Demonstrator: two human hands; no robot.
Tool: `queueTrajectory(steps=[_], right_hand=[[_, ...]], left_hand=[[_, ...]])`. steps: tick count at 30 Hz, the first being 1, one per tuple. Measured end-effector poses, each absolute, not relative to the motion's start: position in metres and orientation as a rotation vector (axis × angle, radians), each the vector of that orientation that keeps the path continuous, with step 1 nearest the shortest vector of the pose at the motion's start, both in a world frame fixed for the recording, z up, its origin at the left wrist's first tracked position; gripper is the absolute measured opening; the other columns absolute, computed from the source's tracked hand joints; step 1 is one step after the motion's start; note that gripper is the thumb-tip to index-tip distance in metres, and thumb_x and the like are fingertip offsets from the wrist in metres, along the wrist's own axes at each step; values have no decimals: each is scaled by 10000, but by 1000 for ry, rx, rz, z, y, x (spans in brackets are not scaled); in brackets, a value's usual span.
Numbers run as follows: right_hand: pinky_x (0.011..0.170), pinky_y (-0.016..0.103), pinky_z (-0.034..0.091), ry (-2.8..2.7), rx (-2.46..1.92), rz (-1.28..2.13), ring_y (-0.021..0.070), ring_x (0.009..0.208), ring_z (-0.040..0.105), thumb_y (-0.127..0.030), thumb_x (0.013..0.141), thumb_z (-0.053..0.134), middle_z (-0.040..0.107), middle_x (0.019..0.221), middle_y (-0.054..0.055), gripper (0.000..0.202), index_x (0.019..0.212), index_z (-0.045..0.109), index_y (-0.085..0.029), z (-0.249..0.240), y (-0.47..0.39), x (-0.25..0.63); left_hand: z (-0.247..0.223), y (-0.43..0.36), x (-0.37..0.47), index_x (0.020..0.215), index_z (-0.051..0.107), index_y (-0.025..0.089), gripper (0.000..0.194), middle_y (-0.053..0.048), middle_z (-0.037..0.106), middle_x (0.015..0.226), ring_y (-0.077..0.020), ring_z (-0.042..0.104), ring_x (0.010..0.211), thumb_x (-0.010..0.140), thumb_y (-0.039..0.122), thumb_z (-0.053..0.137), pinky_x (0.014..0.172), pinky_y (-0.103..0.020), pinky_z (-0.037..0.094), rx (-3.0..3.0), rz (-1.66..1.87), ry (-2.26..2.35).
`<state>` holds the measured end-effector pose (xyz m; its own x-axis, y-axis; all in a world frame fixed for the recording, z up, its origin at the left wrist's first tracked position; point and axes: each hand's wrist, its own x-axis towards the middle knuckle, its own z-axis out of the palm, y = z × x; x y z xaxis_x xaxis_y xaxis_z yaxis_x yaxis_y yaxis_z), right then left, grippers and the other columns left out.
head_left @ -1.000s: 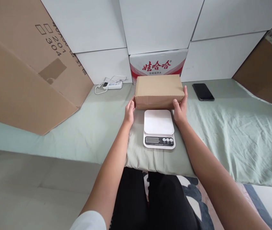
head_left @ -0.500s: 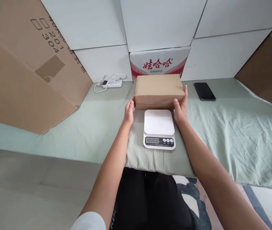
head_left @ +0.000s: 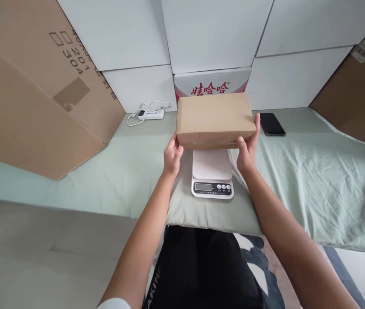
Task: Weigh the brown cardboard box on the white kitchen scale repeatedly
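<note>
A brown cardboard box (head_left: pixel 214 116) is held level between my two hands, raised off the cloth-covered surface. My left hand (head_left: pixel 172 156) grips its left front corner, with some fingers hidden behind and under the box. On the right front corner, my right hand (head_left: pixel 247 150) has its thumb on the front face and its fingers along the side. Just below and nearer to me lies a white digital kitchen scale (head_left: pixel 212 174). The box covers the far edge of the scale's plate from view; the scale's display looks blank.
A black phone (head_left: pixel 272 124) lies to the right of the box. To the left is a white device with a cable (head_left: pixel 151 114). Large cardboard panels (head_left: pixel 41 98) stand on both sides, and a white and red carton (head_left: pixel 213 79) stands behind. Pale green cloth (head_left: pixel 137 171) covers the surface.
Both hands have lifted the box from behind the scale and brought it slightly toward me. It now overlaps the far part of the scale in view. The scale and phone stay put.
</note>
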<state>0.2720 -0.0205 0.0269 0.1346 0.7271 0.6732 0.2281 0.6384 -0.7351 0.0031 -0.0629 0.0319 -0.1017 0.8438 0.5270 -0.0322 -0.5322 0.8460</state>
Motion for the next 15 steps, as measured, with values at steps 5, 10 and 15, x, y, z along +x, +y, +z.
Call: queueTrajectory(steps=[5, 10, 15], right_hand=[[1434, 728, 230, -1482, -937, 411, 425, 1750, 280, -867, 890, 626, 297, 1861, 102, 1069, 1752, 261, -349, 15, -85, 297], [1413, 750, 252, -1481, -1012, 363, 418, 1700, 370, -771, 964, 597, 395, 1802, 119, 920, 1724, 321, -332, 4, -111, 302], [1397, 728, 297, -1492, -1020, 345, 402, 1664, 427, -730, 997, 563, 462, 1754, 134, 840, 1696, 373, -306, 10, -112, 296]], left_hand=[[19, -117, 4, 1564, 636, 202, 795, -178, 697, 1603, -418, 610, 1571, 964, 723, 671, 1306, -557, 532, 1518, 1648, 937], [10, -133, 6, 1582, 629, 201, 793, -179, 693, 1612, -414, 599, 1583, 968, 699, 684, 1312, -577, 526, 1491, 1608, 977], [7, -136, 5, 1641, 566, 233, 817, -162, 661, 1655, -403, 587, 1598, 983, 708, 659, 1342, -588, 496, 1494, 1597, 1066]])
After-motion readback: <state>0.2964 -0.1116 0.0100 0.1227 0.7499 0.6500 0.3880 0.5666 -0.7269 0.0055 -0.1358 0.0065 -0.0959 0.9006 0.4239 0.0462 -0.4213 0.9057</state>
